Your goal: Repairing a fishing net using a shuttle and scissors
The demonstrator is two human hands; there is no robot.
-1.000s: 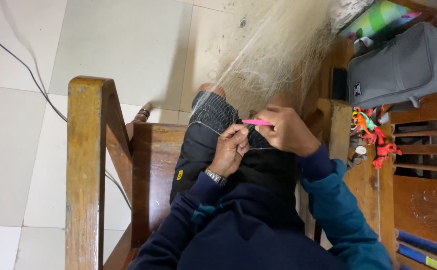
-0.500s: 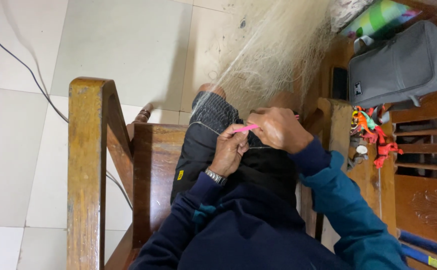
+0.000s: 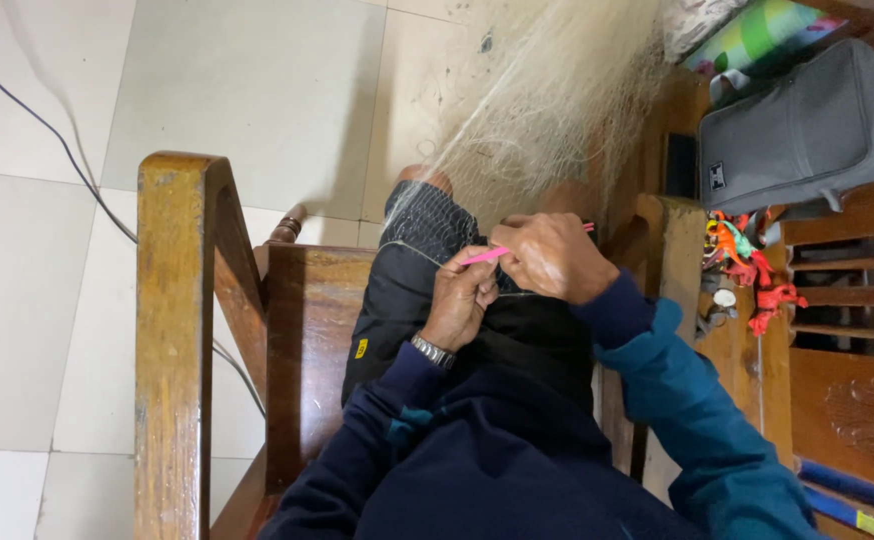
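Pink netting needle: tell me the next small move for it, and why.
Probably draw the pink needle on through the mesh of the net. The right hand grips it, its tip reaches the left hand, which pinches the net cord taut over the lap.

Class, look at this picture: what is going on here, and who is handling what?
A person sits on a wooden chair with a pale fishing net spread over the lap and trailing to the tiled floor. The right hand grips a pink netting needle, while the left hand pinches the net's edge cord beside it. A grey bag lies on a wooden bench nearby.
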